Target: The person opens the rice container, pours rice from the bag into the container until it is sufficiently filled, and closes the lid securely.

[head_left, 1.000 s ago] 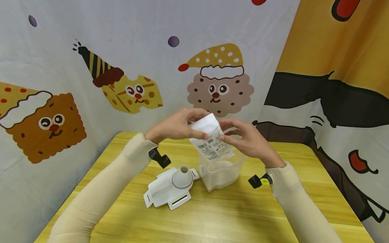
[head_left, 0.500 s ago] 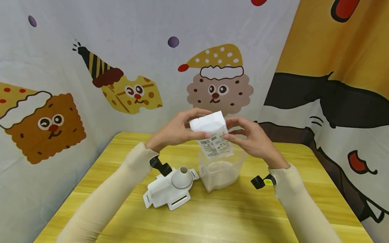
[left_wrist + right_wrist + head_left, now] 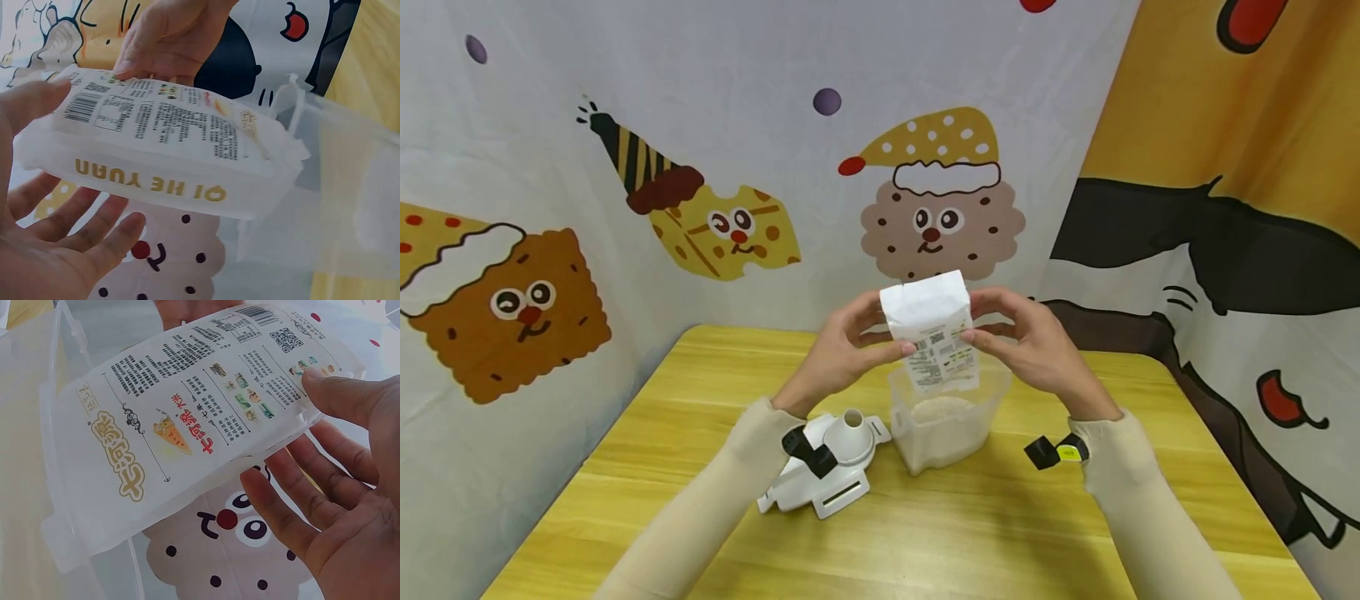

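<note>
Bag [image 3: 935, 333] mouth inside container [image 3: 947, 425] rim

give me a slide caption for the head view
Both hands hold a white bag upended over a clear tub of rice.

The white bag [image 3: 934, 333] hides its own open mouth and the far rim of the clear container [image 3: 951, 429] below it at 6 o'clock. The left sleeve [image 3: 741, 475] and its wrist camera cover the near-left part of the white lid [image 3: 831, 492]. The small print on the bag's label is too fine to read from the head view.
</note>
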{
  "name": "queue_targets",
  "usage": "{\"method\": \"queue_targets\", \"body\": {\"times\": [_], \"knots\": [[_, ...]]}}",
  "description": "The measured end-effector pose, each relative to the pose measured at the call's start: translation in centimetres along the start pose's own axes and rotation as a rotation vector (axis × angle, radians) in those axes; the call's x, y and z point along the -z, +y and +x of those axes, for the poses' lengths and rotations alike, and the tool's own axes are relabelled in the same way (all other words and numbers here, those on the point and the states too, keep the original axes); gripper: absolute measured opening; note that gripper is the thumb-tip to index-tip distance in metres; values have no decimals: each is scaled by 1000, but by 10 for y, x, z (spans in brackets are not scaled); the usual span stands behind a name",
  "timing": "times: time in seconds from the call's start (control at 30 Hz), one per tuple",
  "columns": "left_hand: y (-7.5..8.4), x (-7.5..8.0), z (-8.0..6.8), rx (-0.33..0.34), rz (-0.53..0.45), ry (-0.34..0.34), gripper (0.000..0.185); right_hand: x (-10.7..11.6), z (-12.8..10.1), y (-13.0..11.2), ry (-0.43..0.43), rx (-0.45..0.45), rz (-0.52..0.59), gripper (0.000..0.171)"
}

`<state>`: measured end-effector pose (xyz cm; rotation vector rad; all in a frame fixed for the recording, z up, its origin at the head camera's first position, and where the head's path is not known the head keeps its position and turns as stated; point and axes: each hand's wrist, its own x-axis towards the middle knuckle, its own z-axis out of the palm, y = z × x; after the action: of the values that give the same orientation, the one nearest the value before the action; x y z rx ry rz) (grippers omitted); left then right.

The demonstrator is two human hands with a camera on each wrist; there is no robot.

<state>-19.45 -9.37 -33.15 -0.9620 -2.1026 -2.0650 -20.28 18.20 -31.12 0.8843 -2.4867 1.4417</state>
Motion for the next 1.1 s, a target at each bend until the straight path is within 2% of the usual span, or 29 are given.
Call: {"method": "queue_targets", "body": {"times": [0.17, 0.33, 0.53, 0.67, 0.9, 1.0, 1.1], "knots": [[-7, -6, -2, -14, -29, 65, 55, 1, -2, 1, 1, 14, -6, 40], [-12, -11, -4, -41, 6, 108, 49, 0, -2, 3, 2, 34, -7, 38], [-14, -12, -3, -29, 34, 142, 44, -1, -2, 4, 12, 37, -7, 36], [-13, -12, -3, -23, 31, 141, 44, -1, -2, 3, 9, 24, -4, 38], [-13, -14, -2, -49, -3, 116, 49, -3, -1, -3, 21, 12, 11, 58], [-15, -17, -2, -51, -22, 111, 51, -5, 0, -5, 31, 29, 8, 55], [-19, -19, -5, -25, -32, 99, 55, -6, 1, -6, 48, 52, 7, 53]]}}
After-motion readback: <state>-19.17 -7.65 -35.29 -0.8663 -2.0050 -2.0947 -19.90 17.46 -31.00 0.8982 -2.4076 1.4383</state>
